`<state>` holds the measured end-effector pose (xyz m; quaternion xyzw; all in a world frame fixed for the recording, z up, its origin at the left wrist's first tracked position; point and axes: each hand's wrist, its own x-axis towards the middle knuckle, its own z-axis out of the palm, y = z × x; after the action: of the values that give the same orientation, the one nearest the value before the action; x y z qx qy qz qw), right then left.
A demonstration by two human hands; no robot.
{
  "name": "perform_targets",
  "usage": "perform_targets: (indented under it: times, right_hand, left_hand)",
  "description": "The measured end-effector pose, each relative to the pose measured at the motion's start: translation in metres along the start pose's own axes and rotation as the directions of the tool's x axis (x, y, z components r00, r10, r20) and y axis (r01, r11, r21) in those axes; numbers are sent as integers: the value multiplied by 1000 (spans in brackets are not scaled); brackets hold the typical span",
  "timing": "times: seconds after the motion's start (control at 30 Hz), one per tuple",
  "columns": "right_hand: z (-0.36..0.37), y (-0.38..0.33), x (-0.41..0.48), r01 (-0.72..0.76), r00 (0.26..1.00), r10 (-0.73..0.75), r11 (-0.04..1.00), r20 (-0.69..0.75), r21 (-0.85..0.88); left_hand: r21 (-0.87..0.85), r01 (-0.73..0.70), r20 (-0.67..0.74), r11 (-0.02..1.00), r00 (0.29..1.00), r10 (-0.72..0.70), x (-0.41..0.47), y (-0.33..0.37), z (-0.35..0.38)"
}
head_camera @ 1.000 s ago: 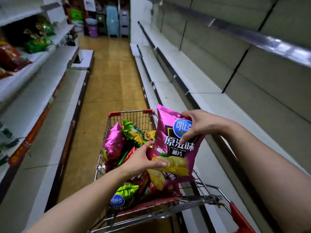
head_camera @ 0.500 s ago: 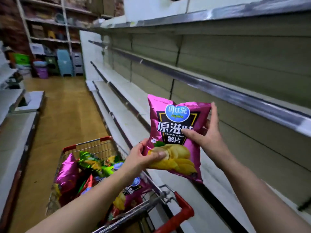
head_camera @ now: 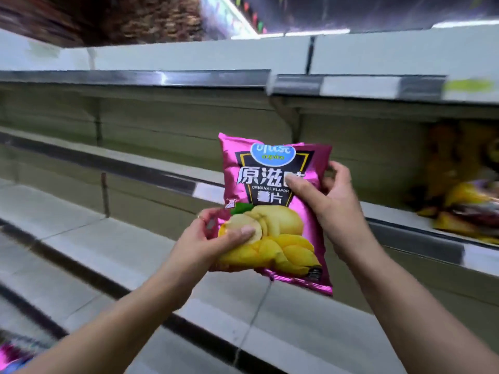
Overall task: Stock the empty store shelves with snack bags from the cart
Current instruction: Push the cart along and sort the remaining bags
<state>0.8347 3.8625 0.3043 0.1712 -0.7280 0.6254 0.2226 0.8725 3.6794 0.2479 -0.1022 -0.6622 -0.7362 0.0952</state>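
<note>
- The left hand [head_camera: 213, 238] pinches the lower left corner of the pink chip bag [head_camera: 278, 230], with the thumb on the front and the fingers curled behind.
- The right hand [head_camera: 332, 201] clasps the bag's right edge, its thumb pressed over the print.
- The bag is held upright in the air, in front of an empty shelf [head_camera: 151, 171] and touching nothing else.
- Risk: the foil looks slick and only the edges are held, so the bag could slip out.
- Risk: a hard squeeze would probably crush the chips.
- Risk: stood on its narrow bottom seam, the bag may tip forward off the shelf.
- Writing: "ORIGINAL FLAVOR" is clear. Above it are large white Chinese characters, 原滋, and the thumb partly hides a third.
- The blue oval logo at the top of the bag is too blurred to read.
- Right of the bag, blurred yellow bags [head_camera: 464, 211] already sit on the shelf.
</note>
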Motion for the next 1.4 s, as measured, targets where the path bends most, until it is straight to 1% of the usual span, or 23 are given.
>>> perform_targets:
  times: [0.1, 0.27, 0.33, 0.43, 0.47, 0.53, 0.63, 0.7, 0.77, 0.83, 0.9, 0.93, 0.97, 1.03, 1.1, 1.13, 1.17, 1.2, 1.23, 1.27, 1.3, 1.33, 1.4]
  right_hand:
    - [-51, -5, 11, -63, 993, 64, 998, -96, 18]
    - [-109, -6, 44, -195, 966, 192, 981, -174, -4]
    - [-120, -10, 60, -242, 957, 225, 967, -181, -76]
    - [-129, -9, 89, -340, 932, 294, 911, -211, -234]
    - [-130, -6, 100, -366, 923, 317, 900, -220, -239]
    - [-130, 2, 121, -395, 907, 350, 901, -236, -180]
    - [-135, 22, 157, -442, 882, 418, 894, -216, -78]
    - [-137, 29, 170, -474, 871, 447, 874, -203, -109]
    - [-139, 34, 182, -459, 879, 413, 868, -240, -189]
    - [-141, 39, 192, -498, 857, 408, 813, -315, -301]
    - [-141, 41, 199, -563, 822, 422, 704, -383, -432]
    - [-141, 43, 200, -540, 839, 386, 674, -384, -504]
    - [-141, 46, 201, -523, 852, 381, 669, -360, -529]
    - [-144, 55, 199, -498, 864, 382, 751, -329, -433]
    - [-143, 61, 197, -456, 873, 348, 831, -341, -318]
    - [-144, 62, 201, -457, 874, 362, 840, -324, -292]
    - [-143, 61, 204, -530, 837, 405, 768, -367, -360]
    - [-140, 59, 206, -543, 826, 351, 703, -440, -458]
    - [-138, 58, 203, -489, 867, 269, 620, -419, -614]
    - [-135, 59, 202, -433, 899, 172, 504, -404, -748]
    - [-133, 60, 202, -376, 924, 108, 433, -368, -819]
    - [-129, 61, 199, -343, 936, 78, 427, -344, -836]
    - [-123, 58, 194, -353, 894, -3, 612, -448, -708]
  left_hand:
    - [-12, 52, 90, 999, 995, -50, 16, 17, 48]
    - [116, 92, 191, 989, 975, -113, 62, 38, 107]
    - [120, 130, 239, 984, 958, -156, 86, 44, 127]
    - [145, 168, 300, 975, 932, -205, 128, 47, 150]
    - [156, 178, 302, 972, 928, -218, 144, 45, 156]
    - [194, 195, 308, 961, 918, -248, 173, 39, 166]
    - [262, 140, 343, 955, 911, -227, 213, 25, 176]
    - [332, 64, 384, 941, 902, -197, 234, 19, 182]
    - [439, -38, 403, 898, 901, -159, 248, 14, 190]
    - [511, -90, 435, 855, 885, -167, 258, 11, 197]
    - [514, -63, 461, 855, 861, -214, 264, 8, 206]
    - [512, -59, 462, 857, 860, -217, 267, 6, 211]
    - [507, -65, 459, 860, 865, -205, 270, 3, 215]
    - [487, -89, 461, 869, 871, -169, 272, 0, 219]
    - [488, -104, 452, 867, 879, -150, 272, -2, 220]
    - [500, -111, 449, 859, 881, -148, 272, -3, 220]
    - [511, -118, 447, 852, 883, -146, 270, -3, 219]
    - [528, -119, 437, 841, 887, -148, 267, -3, 219]
    - [545, -121, 429, 830, 891, -151, 265, -1, 218]
    - [566, -120, 416, 815, 896, -157, 263, 1, 217]
    - [600, -121, 393, 790, 906, -159, 260, 5, 215]
    - [641, -120, 358, 758, 920, -158, 258, 9, 212]
    - [677, -93, 274, 730, 952, -133, 250, 18, 203]
